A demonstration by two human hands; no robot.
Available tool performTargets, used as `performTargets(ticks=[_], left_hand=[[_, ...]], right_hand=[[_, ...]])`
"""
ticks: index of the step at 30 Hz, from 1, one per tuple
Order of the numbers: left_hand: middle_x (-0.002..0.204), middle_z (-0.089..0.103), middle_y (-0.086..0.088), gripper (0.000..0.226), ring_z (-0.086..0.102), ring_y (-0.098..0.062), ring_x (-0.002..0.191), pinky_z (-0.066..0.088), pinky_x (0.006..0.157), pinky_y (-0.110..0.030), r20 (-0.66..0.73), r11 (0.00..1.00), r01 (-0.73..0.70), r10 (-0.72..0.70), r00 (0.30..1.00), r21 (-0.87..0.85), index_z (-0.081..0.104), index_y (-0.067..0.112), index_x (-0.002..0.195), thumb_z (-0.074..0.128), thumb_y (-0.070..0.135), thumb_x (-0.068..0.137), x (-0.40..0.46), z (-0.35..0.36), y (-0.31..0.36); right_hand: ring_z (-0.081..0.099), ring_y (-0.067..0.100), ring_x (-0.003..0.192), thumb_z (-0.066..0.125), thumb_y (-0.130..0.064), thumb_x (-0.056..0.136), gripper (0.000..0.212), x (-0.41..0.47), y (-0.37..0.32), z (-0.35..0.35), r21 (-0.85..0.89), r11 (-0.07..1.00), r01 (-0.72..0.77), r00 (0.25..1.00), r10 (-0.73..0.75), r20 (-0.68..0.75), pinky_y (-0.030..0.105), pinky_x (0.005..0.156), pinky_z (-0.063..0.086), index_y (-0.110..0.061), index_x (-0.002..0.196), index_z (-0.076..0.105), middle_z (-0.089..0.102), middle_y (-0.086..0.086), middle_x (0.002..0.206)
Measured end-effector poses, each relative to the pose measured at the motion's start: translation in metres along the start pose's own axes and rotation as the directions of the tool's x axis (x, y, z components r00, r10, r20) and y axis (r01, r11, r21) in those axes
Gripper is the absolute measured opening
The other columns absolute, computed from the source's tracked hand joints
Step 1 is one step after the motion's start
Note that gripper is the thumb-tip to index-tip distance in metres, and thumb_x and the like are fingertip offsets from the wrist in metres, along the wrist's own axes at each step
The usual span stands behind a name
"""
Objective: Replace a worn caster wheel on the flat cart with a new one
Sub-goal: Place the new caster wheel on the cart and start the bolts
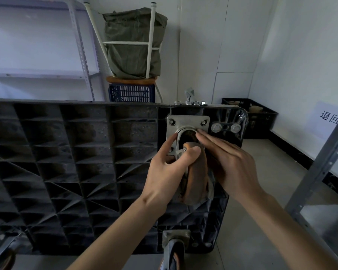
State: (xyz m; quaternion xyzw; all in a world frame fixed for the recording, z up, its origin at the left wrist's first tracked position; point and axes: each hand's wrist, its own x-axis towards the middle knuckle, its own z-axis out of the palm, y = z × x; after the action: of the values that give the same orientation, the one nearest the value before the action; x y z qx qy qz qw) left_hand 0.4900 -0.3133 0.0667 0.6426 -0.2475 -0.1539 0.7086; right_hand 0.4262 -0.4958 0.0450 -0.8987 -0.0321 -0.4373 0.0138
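Black ribbed plastic flat cart (70, 162) stands on edge, underside toward camera. Worn orange-brown caster wheel (197, 178) in its grey metal fork sits at the cart's upper right corner, its square steel mounting plate (187, 122) flat against the cart. Left hand (170, 170) grips the wheel, thumb curled over its top, fingers at the swivel ring. Right hand (228, 162) lies alongside with fingers straight, tips touching the plate's ring; contact with the wheel likely, partly hidden. Loose silver nuts (189, 103) line the cart's top edge.
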Motion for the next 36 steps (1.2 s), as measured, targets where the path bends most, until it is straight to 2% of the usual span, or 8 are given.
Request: performTargets(ticks=[6,8,15,17,23,27,34,36], left_hand=[[0.091,0.077,0.017,0.059,0.072,0.002,0.086,0.051,0.065,-0.009,0.024,0.998,-0.005,0.006,1.0,-0.061,0.05,0.043,0.141,0.075,0.037,0.088,-0.013,0.002,0.008],[0.091,0.078,0.014,0.058,0.073,0.001,0.085,0.05,0.063,-0.007,0.034,0.998,-0.008,0.01,0.999,-0.066,0.05,0.042,0.141,0.071,0.035,0.088,-0.018,0.003,0.009],[0.1,0.078,0.008,0.073,0.074,-0.005,0.093,0.053,0.071,-0.01,0.081,0.997,-0.039,0.045,0.996,-0.073,0.048,0.044,0.142,0.081,0.045,0.077,-0.031,0.01,0.007],[0.102,0.078,0.006,0.074,0.074,-0.006,0.096,0.054,0.073,-0.011,0.099,0.997,-0.042,0.049,0.994,-0.072,0.048,0.046,0.142,0.077,0.048,0.074,-0.032,0.017,0.003],[0.099,0.078,0.007,0.075,0.074,-0.006,0.094,0.057,0.079,-0.019,0.226,0.996,-0.036,0.052,0.973,-0.076,0.047,0.045,0.144,0.08,0.049,0.077,-0.044,0.059,-0.01],[0.101,0.077,0.006,0.069,0.073,-0.008,0.093,0.057,0.079,-0.023,0.319,0.997,-0.007,0.03,0.947,-0.072,0.049,0.049,0.14,0.072,0.048,0.074,-0.052,0.102,-0.027],[0.109,0.072,-0.008,0.079,0.073,-0.016,0.097,0.057,0.094,-0.043,0.491,0.985,0.162,-0.115,0.864,-0.054,0.051,0.057,0.135,0.074,0.063,0.06,-0.084,0.177,-0.079],[0.111,0.072,-0.006,0.077,0.072,-0.018,0.101,0.056,0.097,-0.047,0.547,0.973,0.228,-0.174,0.819,-0.032,0.053,0.059,0.133,0.074,0.063,0.059,-0.097,0.195,-0.098]], right_hand=[[0.043,-0.003,0.138,0.072,-0.017,0.091,0.061,-0.006,-0.005,-0.008,0.076,0.997,-0.018,1.0,0.019,-0.018,0.011,0.108,0.036,-0.025,0.149,0.052,0.048,-0.016,0.154],[0.044,-0.004,0.137,0.07,-0.019,0.093,0.058,-0.009,-0.009,-0.011,0.105,0.994,-0.025,0.999,0.029,-0.037,0.009,0.107,0.036,-0.025,0.148,0.054,0.048,-0.017,0.153],[0.049,0.001,0.137,0.075,-0.011,0.091,0.064,-0.024,-0.009,-0.026,0.12,0.992,-0.032,0.998,0.038,-0.044,0.025,0.104,0.05,-0.025,0.149,0.051,0.047,-0.018,0.154],[0.05,0.002,0.137,0.072,-0.013,0.093,0.064,-0.03,-0.005,-0.03,0.106,0.993,-0.043,0.998,0.048,-0.038,0.032,0.1,0.054,-0.027,0.15,0.05,0.046,-0.019,0.155],[0.057,0.01,0.133,0.073,-0.012,0.092,0.058,-0.071,0.015,-0.062,0.045,0.994,-0.098,0.994,0.1,-0.054,0.041,0.095,0.058,-0.019,0.147,0.055,0.054,-0.009,0.151],[0.058,0.011,0.131,0.073,-0.013,0.093,0.053,-0.111,0.032,-0.097,-0.032,0.985,-0.172,0.984,0.171,-0.045,0.037,0.1,0.056,-0.014,0.144,0.058,0.057,-0.005,0.148],[0.062,0.01,0.124,0.078,-0.021,0.088,0.056,-0.208,0.049,-0.15,-0.209,0.914,-0.346,0.935,0.354,-0.001,0.032,0.094,0.058,-0.018,0.141,0.06,0.056,-0.009,0.145],[0.06,0.007,0.124,0.083,-0.017,0.083,0.059,-0.241,0.048,-0.163,-0.25,0.877,-0.41,0.902,0.431,0.033,0.018,0.102,0.049,-0.016,0.138,0.063,0.059,-0.006,0.142]])
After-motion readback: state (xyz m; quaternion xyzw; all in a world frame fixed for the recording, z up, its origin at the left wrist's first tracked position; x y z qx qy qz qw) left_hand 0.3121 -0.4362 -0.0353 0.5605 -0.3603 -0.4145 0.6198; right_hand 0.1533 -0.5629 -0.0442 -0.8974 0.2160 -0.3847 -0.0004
